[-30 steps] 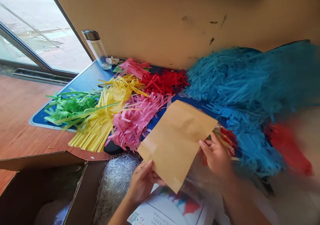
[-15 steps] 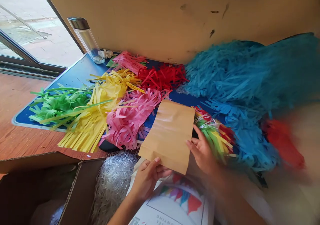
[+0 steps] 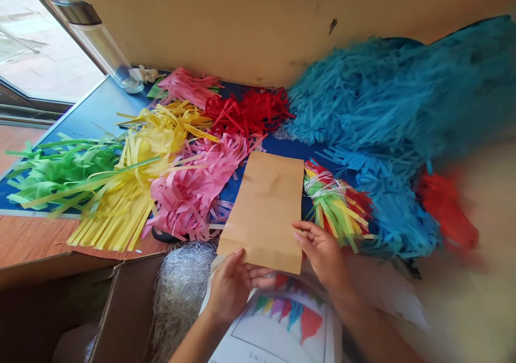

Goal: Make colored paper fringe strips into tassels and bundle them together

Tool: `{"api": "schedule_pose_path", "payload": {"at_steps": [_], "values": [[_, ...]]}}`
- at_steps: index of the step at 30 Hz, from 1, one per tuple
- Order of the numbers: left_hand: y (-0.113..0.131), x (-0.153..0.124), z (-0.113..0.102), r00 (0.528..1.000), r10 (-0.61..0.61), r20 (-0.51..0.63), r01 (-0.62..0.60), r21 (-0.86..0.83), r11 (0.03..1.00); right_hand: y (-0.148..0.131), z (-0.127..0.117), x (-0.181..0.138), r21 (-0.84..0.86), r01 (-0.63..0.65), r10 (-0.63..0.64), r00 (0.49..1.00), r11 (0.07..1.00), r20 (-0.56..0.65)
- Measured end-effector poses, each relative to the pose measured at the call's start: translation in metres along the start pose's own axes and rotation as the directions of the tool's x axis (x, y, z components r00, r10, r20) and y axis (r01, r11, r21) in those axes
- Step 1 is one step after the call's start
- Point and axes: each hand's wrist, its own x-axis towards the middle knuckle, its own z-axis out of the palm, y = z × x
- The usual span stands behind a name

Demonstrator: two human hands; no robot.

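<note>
A flat brown paper envelope (image 3: pixel 264 207) is held out in front of me over the table's near edge. My left hand (image 3: pixel 236 282) grips its lower left edge, thumb on top and fingers beneath. On the right edge, my right hand (image 3: pixel 322 250) pinches the paper between thumb and fingers. Just right of the envelope lies a tied bundle of red, green and yellow tissue tassels (image 3: pixel 334 201). Below my hands is a white printed sheet or packet (image 3: pixel 278 331) with a picture of coloured tassel bunting.
Heaps of green (image 3: pixel 68 164), yellow (image 3: pixel 113 207), pink (image 3: pixel 189 191), red (image 3: pixel 250 110) and blue tissue fringe (image 3: pixel 374 99) cover the blue table (image 3: pixel 92 102). A clear bottle (image 3: pixel 100 45) stands at the back left. An open cardboard box (image 3: pixel 129 304) and silvery shreds (image 3: pixel 183 287) are at lower left.
My right hand has moved lower along the envelope's right edge. The envelope has turned slightly more upright in view. The camera view has shifted, so the table things appear further left and higher.
</note>
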Motion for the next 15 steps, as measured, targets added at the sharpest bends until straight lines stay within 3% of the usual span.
{"api": "schedule_pose_path", "payload": {"at_steps": [15], "values": [[-0.0017, -0.0011, 0.002, 1.0, 0.013, 0.024, -0.013, -0.007, 1.0, 0.0002, -0.0014, 0.0015, 0.074, -0.01, 0.011, 1.0, 0.997, -0.015]]}}
